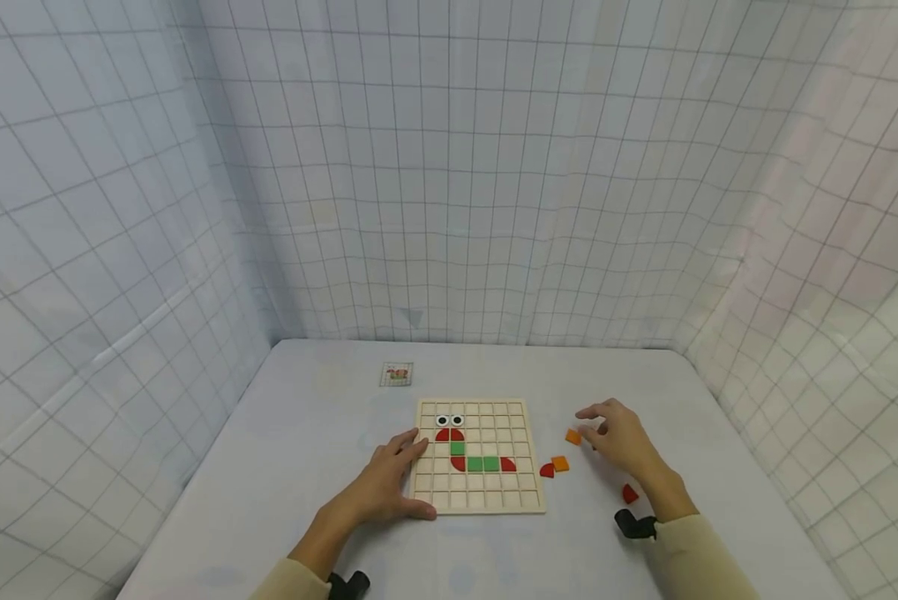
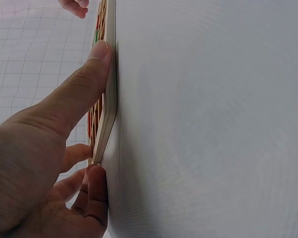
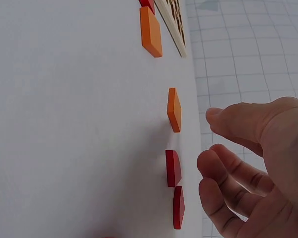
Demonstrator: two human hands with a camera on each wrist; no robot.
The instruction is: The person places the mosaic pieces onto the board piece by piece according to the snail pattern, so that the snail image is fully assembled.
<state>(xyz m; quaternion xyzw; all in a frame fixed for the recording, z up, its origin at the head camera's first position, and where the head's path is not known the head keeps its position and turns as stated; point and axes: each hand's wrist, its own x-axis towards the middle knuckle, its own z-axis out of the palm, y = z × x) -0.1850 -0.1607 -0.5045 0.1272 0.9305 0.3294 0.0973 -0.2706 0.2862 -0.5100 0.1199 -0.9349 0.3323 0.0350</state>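
A pale wooden grid board [image 1: 486, 500] lies on the table. Red quarter-circle tiles [image 1: 458, 464], green square tiles [image 1: 483, 463] and two eye tiles [image 1: 450, 421] sit in its cells. My left hand [image 1: 389, 483] holds the board's near left corner, thumb [image 2: 84, 82] on the front edge and fingers along the left side. To the right, my right hand [image 1: 621, 437] hovers over the table with thumb and fingers apart, holding nothing. Just beside its fingertips lies an orange square tile [image 1: 573, 437]. Two red quarter-circle tiles [image 3: 173, 168] lie below it in the right wrist view.
Another orange square tile [image 1: 561, 463] and a loose red tile [image 1: 547, 471] touch near the board's right edge. One more red tile [image 1: 630, 493] lies by the right wrist. A small picture card [image 1: 396, 374] lies behind the board. Gridded white curtains [image 1: 449, 208] surround the table.
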